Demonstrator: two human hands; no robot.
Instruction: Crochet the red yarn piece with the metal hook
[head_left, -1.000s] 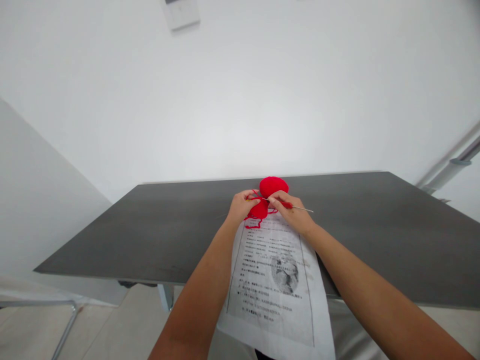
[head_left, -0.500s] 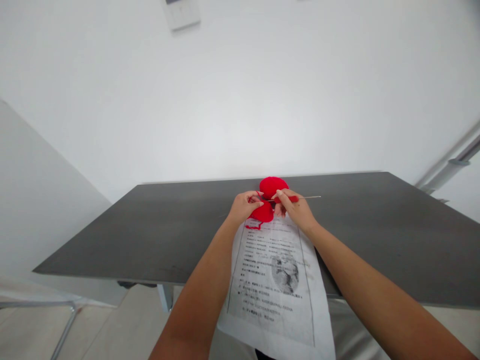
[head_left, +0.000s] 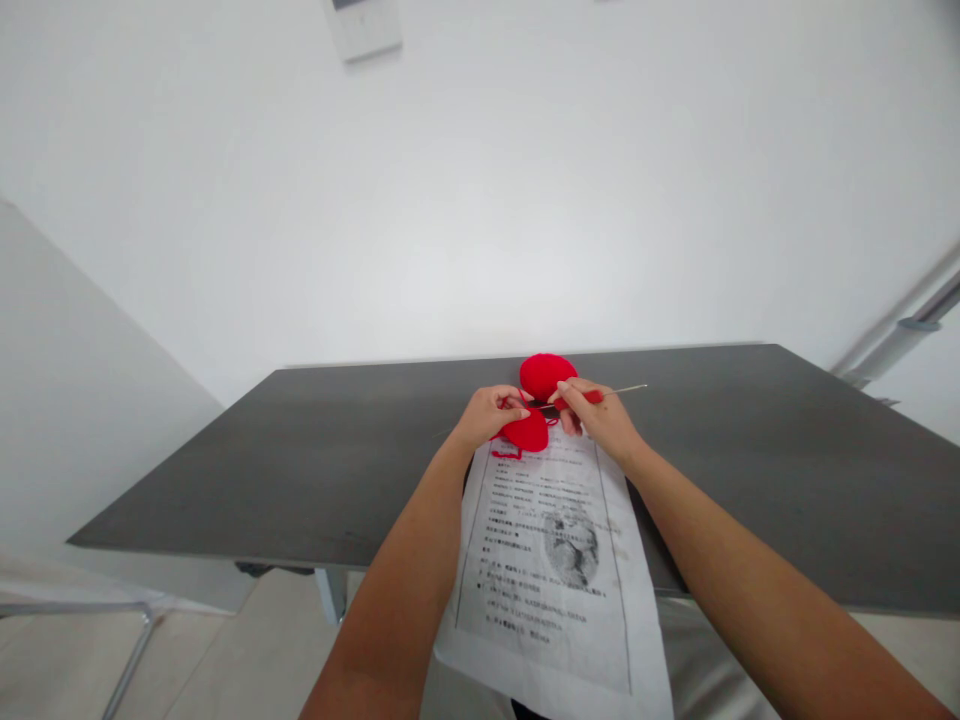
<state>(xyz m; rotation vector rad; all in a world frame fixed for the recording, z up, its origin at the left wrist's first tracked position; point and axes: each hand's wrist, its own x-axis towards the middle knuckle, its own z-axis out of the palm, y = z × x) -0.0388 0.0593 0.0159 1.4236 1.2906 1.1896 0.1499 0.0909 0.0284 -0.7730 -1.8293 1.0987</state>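
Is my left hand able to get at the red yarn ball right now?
Probably yes: the yarn ball lies just beyond the left hand with no obstacle between, though that hand is holding the red crochet piece and would need to free itself.

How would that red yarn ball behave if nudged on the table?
Probably rolls: the red yarn ball looks rounded and sits on the flat dark table. Likely soft and light, being wound yarn. It may tug back if its strand feeds the red crochet piece held in the left hand.
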